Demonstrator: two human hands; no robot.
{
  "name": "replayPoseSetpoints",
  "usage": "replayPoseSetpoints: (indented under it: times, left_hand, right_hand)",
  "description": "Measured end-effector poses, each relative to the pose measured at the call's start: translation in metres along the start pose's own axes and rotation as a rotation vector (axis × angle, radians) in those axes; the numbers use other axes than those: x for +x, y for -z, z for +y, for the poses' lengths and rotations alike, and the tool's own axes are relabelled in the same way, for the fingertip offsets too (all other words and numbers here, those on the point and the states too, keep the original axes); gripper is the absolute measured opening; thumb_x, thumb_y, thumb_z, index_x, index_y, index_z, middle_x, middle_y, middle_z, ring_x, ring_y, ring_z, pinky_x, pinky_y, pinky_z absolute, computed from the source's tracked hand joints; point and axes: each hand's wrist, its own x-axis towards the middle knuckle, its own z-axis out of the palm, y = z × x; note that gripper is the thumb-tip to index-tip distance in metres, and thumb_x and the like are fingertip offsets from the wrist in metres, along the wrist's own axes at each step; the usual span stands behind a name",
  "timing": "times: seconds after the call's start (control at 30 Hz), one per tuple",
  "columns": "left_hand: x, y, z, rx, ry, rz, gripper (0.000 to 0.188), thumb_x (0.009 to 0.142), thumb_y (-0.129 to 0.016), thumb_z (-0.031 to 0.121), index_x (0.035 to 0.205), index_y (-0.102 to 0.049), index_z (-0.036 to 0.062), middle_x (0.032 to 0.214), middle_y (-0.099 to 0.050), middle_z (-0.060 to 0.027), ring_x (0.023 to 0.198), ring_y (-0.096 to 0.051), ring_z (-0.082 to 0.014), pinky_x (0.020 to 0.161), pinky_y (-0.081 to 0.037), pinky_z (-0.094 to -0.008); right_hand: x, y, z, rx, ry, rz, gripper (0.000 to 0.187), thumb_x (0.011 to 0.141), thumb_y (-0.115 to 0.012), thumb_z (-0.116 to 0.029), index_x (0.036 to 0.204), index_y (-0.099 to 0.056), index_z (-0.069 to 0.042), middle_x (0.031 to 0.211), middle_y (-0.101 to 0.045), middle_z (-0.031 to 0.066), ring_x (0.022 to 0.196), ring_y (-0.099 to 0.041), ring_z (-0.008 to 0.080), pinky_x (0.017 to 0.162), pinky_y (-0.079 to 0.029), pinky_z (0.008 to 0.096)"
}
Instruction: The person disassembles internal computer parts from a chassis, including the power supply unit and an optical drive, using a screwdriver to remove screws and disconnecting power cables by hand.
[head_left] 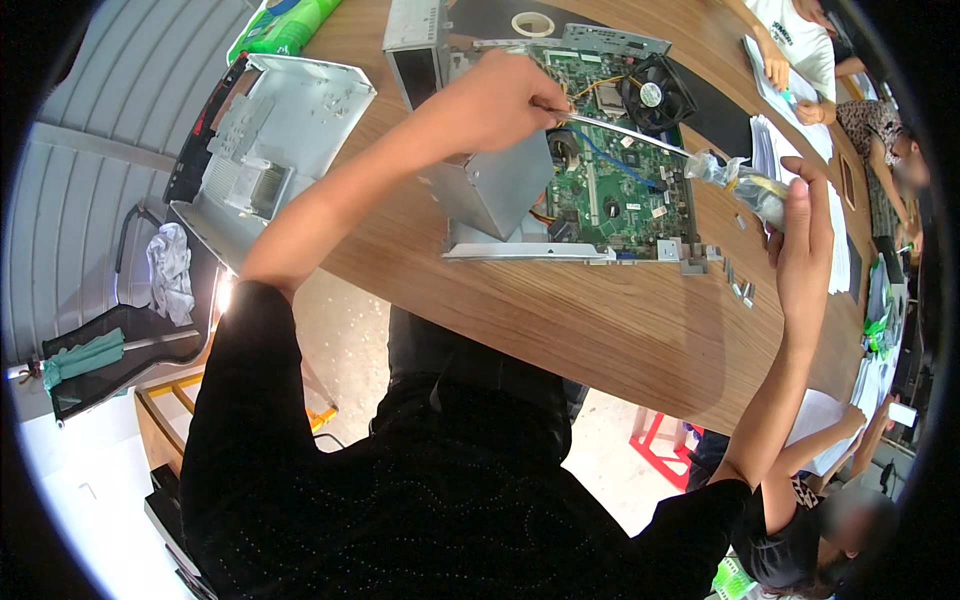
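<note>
A long-shafted screwdriver [640, 136] lies level across an opened computer case, above its green motherboard [600, 200]. Clear, crumpled plastic wraps the handle end. My right hand [803, 230] is closed around that wrapped handle, at the right of the case. At the other end, the fingers of my left hand [510, 100] pinch together by the shaft's tip; the tip itself is partly hidden. Under my left wrist stands a grey metal box [500, 190]. A black cooling fan [655, 93] sits on the far right of the board, with a blue cable [615, 150] running below it.
A removed case cover [290, 130] lies at the left, near a green package [285, 28]. A tape roll [533, 24] is at the back. Small metal pieces [738, 285] lie right of the case, with paper stacks [775, 150] beyond. Other people sit along the right side.
</note>
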Motion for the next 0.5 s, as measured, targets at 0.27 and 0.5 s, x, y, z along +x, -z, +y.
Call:
replayPoseSetpoints:
  times: [0.27, 0.5]
  left_hand:
    - [0.003, 0.001, 0.016, 0.031, 0.075, -0.084, 0.022, 0.086, -0.072, 0.011, 0.107, -0.074, 0.0039, 0.092, -0.074, -0.0153, 0.081, -0.07, -0.0267, 0.077, -0.053, -0.034]
    - [0.003, 0.0, 0.003, -0.006, -0.004, -0.032, 0.021, 0.086, -0.072, 0.011, 0.106, -0.074, 0.0044, 0.092, -0.074, -0.0151, 0.081, -0.07, -0.0259, 0.076, -0.053, -0.034]
  right_hand:
    - [0.003, -0.019, 0.005, 0.47, 0.248, 0.127, 0.044, 0.098, -0.066, -0.022, 0.134, -0.048, -0.005, 0.105, -0.059, 0.0079, 0.093, -0.058, 0.0124, 0.077, -0.047, 0.0258]
    - [0.005, -0.002, 0.011, 0.415, 0.308, -0.091, 0.043, 0.088, -0.057, -0.007, 0.13, -0.05, -0.005, 0.114, -0.056, 0.0046, 0.078, -0.051, 0.0069, 0.067, -0.039, 0.0212]
